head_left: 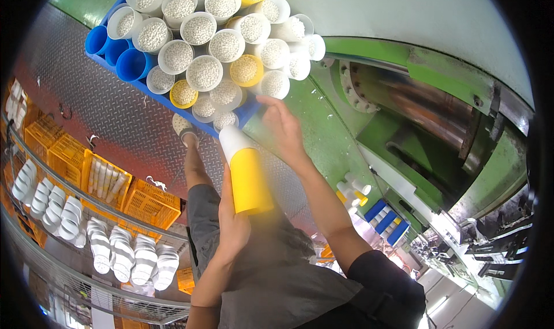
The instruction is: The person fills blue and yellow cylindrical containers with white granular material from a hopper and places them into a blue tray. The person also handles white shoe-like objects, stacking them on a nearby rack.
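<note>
My left hand (233, 228) is closed around the side of a yellow cup (249, 182). A white cup (232, 141) is stacked end to end with it, pointing away from me toward the tray. Slightly blurred, my right hand (283, 130) is held apart from the cups with its fingers extended and nothing visible in it. Its fingertips are near the corner of a blue tray (249, 111). White and yellow cups filled with small white pellets crowd that tray; the closest pellet-filled cup (225, 120) is just beyond the held white one.
Blue cups (133, 64) stand at the tray's left side. To the right is a large green machine (398, 138). A curved metal rack (115, 213) at lower left carries stacks of white-and-grey shoe soles (122, 253), near orange crates (151, 208). More cups lie by a blue crate (386, 222).
</note>
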The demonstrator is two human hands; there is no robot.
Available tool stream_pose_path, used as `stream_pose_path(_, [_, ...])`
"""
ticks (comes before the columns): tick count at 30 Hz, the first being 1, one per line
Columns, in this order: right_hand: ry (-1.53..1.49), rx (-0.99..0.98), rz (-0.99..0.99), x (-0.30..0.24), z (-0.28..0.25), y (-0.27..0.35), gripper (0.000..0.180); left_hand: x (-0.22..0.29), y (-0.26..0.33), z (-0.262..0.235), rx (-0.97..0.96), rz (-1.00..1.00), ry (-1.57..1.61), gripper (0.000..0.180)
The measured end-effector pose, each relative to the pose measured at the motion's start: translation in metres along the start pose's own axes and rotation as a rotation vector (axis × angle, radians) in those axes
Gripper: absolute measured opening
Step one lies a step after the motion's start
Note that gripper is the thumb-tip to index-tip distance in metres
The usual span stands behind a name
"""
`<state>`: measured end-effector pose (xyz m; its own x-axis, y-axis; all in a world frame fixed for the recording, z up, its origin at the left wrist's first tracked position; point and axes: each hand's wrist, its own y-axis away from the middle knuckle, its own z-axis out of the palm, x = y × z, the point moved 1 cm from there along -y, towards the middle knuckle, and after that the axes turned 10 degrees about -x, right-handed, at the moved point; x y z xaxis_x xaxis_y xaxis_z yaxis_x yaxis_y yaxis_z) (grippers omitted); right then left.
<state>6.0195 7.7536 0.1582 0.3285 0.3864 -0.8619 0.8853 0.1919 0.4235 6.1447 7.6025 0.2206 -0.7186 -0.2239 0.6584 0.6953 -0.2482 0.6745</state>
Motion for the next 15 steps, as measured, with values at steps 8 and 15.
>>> stream_pose_path(8, [0.087, -0.007, -0.023, 0.026, -0.001, 0.009, 0.041, -0.004, 0.000, 0.001, -0.028, 0.029, 0.026, 0.067])
stream_pose_path(15, [0.092, 0.005, -0.041, 0.025, 0.009, 0.001, 0.037, 0.002, -0.004, 0.002, -0.036, 0.033, 0.023, 0.067])
